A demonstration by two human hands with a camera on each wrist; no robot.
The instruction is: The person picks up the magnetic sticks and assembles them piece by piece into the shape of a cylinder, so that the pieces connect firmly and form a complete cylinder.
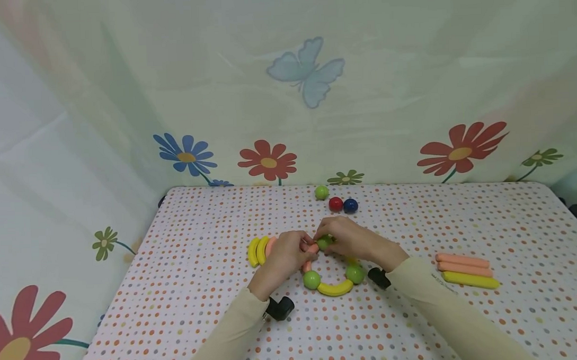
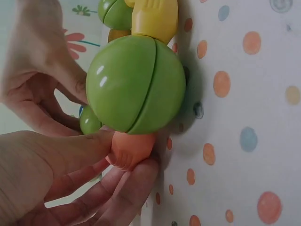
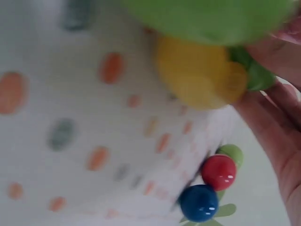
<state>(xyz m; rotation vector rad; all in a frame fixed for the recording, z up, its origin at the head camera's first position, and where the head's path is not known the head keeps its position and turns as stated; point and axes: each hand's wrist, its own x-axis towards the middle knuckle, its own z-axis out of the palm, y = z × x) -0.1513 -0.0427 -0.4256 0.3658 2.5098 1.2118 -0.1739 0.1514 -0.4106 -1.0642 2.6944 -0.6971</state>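
Cream sleeves (image 1: 455,314) reach across a dotted table (image 1: 351,336), left hand (image 1: 281,257) and right hand (image 1: 352,237) roughly midway between its side edges. Toward the right edge lie three straight rods (image 1: 465,266). Left fingers pinch a curved orange piece (image 2: 133,149); right fingers grip a green ball (image 1: 323,244). Red and blue balls (image 1: 335,204) sit near the far edge.
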